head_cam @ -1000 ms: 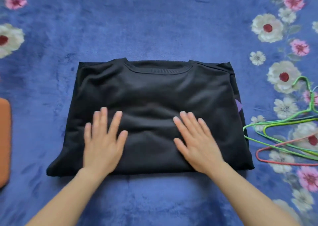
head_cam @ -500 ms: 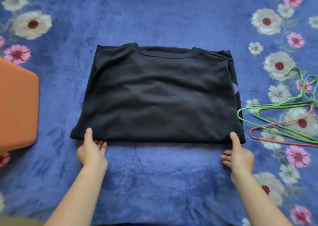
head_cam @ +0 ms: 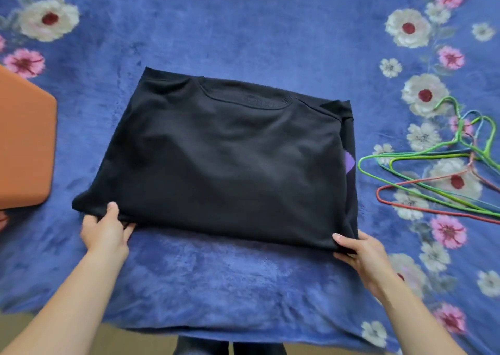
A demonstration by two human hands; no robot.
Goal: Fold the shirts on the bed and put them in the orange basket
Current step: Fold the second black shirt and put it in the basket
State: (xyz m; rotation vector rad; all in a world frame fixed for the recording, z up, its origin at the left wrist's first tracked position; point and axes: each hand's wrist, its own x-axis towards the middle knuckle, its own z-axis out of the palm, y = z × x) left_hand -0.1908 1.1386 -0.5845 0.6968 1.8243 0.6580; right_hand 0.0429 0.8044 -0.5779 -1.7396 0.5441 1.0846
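Black shirt (head_cam: 224,159) folded into a rectangle mid-bed, collar up. Left hand (head_cam: 107,230) and right hand (head_cam: 359,252) pinch its near corners. Basket (head_cam: 24,143) at bed's left edge, hangers (head_cam: 433,176) right.

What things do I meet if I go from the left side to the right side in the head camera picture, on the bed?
orange basket → left hand → folded black shirt → right hand → coloured wire hangers, all on the blue flowered blanket.
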